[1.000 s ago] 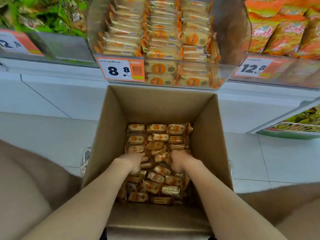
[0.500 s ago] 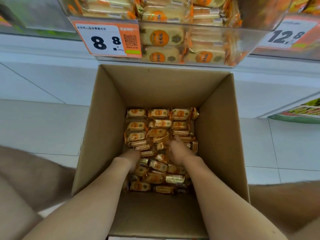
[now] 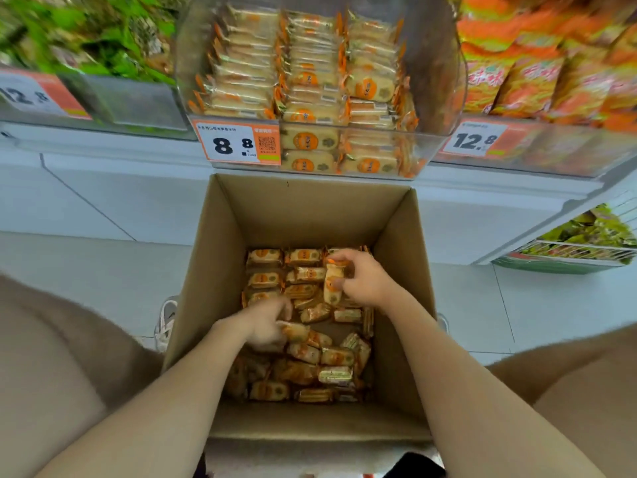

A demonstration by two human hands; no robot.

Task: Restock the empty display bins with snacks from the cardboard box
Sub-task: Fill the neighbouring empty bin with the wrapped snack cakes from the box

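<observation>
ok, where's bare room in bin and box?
Bin: a bare strip between the rightmost snack stack and its right wall. Cardboard box: small bare floor patch below the right hand; elsewhere packets crowd, left hand among them.

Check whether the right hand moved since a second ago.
Yes. The right hand went toward the far wall of the cardboard box, gripping a snack packet.

We get soft, even light here, bright on the white floor [image 3: 86, 270] and dimmer down inside the cardboard box [image 3: 396, 270], where the walls shade the snacks [image 3: 303, 353]. The left grip [image 3: 265, 326] smears with motion blur, same for the snack [image 3: 294, 331] it holds. The right grip [image 3: 365, 281] looks crisper. The green packs [image 3: 86, 36] and orange bags [image 3: 551, 63] in the corners are mushy and stretched. There's hazy glare on the clear bin [image 3: 444, 63], and the shelf edge [image 3: 103, 157] bows.
</observation>
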